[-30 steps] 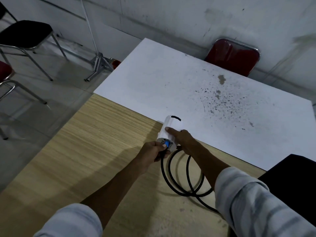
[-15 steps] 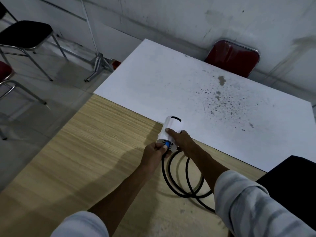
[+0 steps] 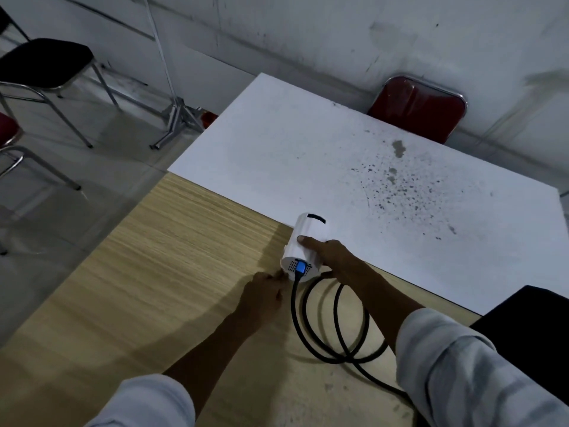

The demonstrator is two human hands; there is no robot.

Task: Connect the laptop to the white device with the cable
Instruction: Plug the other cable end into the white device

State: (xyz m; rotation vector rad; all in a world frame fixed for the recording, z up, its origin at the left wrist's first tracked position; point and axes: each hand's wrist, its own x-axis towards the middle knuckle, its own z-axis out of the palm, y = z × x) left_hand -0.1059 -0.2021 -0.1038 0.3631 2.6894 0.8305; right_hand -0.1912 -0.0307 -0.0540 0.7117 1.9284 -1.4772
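The white device (image 3: 303, 241), a short cylinder, lies on its side where the wooden table meets a white one. A blue plug (image 3: 300, 267) sits in the port on its near end face. From the plug a black cable (image 3: 329, 331) loops over the wood and runs off toward the bottom right. My right hand (image 3: 331, 252) grips the device's body from the right, thumb on top. My left hand (image 3: 263, 292) rests on the table just left of the plug, fingers loosely curled and holding nothing. A black object (image 3: 529, 328) at the right edge may be the laptop; I cannot tell.
The wooden table (image 3: 154, 272) runs toward me; the stained white table (image 3: 308, 155) lies beyond it. A red chair (image 3: 418, 109) stands behind the white table. A black chair (image 3: 43, 63) and a metal stand (image 3: 177, 118) are on the floor at the left.
My left hand has let go of the blue plug and drawn back left and down. The plug stays in the device. My right hand keeps its hold.
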